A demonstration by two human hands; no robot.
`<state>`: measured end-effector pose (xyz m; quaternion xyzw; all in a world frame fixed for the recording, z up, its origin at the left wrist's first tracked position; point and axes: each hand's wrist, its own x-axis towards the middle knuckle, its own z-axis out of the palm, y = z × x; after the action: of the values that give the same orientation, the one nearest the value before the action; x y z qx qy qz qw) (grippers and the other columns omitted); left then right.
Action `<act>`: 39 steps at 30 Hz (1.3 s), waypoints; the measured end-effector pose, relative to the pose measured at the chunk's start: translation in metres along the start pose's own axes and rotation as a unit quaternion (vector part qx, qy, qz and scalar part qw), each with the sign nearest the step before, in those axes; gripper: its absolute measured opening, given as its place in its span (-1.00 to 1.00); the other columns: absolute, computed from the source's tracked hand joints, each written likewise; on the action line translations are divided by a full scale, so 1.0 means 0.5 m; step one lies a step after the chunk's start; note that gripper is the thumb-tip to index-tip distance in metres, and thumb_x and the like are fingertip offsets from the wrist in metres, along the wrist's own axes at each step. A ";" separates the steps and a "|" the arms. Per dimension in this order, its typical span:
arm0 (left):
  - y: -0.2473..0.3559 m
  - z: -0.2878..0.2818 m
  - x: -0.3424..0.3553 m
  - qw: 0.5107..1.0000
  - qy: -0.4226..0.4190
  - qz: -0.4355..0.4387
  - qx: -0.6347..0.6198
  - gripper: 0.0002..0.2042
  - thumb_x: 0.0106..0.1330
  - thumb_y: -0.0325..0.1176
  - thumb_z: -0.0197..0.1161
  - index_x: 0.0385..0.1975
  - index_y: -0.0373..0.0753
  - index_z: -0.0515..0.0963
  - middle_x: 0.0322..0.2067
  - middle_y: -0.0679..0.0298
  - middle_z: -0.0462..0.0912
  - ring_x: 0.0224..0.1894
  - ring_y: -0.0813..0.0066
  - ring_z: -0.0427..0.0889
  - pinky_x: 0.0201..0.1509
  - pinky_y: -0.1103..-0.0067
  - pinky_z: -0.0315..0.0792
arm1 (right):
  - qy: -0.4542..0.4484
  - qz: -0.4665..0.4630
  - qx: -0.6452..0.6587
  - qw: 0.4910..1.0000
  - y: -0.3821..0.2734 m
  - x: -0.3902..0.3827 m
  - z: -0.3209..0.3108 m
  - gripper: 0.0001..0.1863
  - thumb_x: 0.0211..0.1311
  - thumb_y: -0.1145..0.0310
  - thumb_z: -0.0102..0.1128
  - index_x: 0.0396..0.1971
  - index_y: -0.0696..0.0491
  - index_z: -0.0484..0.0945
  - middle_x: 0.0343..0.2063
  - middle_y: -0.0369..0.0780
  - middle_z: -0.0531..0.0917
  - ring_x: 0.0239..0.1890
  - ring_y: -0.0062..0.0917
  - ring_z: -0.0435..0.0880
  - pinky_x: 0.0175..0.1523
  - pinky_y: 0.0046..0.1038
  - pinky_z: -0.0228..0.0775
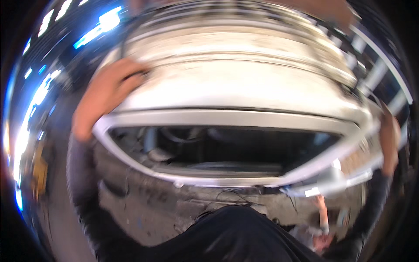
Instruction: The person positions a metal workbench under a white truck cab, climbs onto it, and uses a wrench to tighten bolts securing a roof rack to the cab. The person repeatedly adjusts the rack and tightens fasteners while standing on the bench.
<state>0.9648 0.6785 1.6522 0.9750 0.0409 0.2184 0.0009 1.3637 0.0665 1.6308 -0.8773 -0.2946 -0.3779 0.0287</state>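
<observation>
A large white vehicle body (227, 83) fills the upper middle, its broad panel ridged and scuffed. Below that panel, a pale frame surrounds a dark window (244, 148). My left hand (102, 94) grips the panel's left edge, fingers bent over the white surface and thumb side toward the middle. At the far right, my right hand (388, 135) is against or very near the vehicle's right side. Motion blur and the side-on angle hide its fingers. Both my arms, in dark sleeves, are spread wide around the white body.
At the lower right, another person's hand (322, 205) reaches up toward the frame's lower right corner. Dark cables (235, 196) lie near the frame's lower edge. A yellow object (40, 172) stands at the left, and white beams (379, 65) cross at the right.
</observation>
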 end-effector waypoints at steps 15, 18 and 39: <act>0.017 0.003 0.010 0.997 0.051 -0.049 0.021 -0.88 0.29 -0.53 0.20 -0.25 -0.42 0.56 -0.34 0.01 0.57 -0.31 0.11 0.60 -0.09 0.43 0.45 | -0.022 -0.037 -0.163 0.986 -0.236 0.040 -0.117 -0.83 0.09 0.52 0.14 -0.32 0.09 0.66 -0.45 -0.05 0.70 -0.32 -0.13 0.75 -0.23 -0.15 0.59; 0.023 -0.002 0.016 0.996 0.027 -0.076 0.031 -0.89 0.29 -0.52 0.19 -0.26 -0.42 0.55 -0.35 0.00 0.56 -0.31 0.09 0.61 -0.10 0.41 0.45 | 0.029 -0.126 -0.189 0.973 -0.263 0.049 -0.120 -0.93 0.08 0.51 0.18 -0.42 0.09 0.62 -0.43 -0.09 0.70 -0.30 -0.15 0.76 -0.23 -0.17 0.60; 0.035 -0.019 -0.001 0.998 0.032 -0.004 0.052 -0.82 0.26 -0.66 0.17 -0.17 -0.34 0.56 -0.23 -0.03 0.61 -0.18 -0.12 0.62 -0.05 0.32 0.49 | 0.126 -0.127 0.017 0.984 -0.020 0.191 0.106 -0.71 0.22 0.51 0.10 -0.04 0.07 0.54 -0.09 -0.13 0.69 0.13 -0.16 0.61 0.15 -0.17 0.49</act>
<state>0.9616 0.6610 1.6610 0.9660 0.0565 0.2474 -0.0499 1.4441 0.1367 1.6563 -0.7773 -0.4043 -0.4810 0.0322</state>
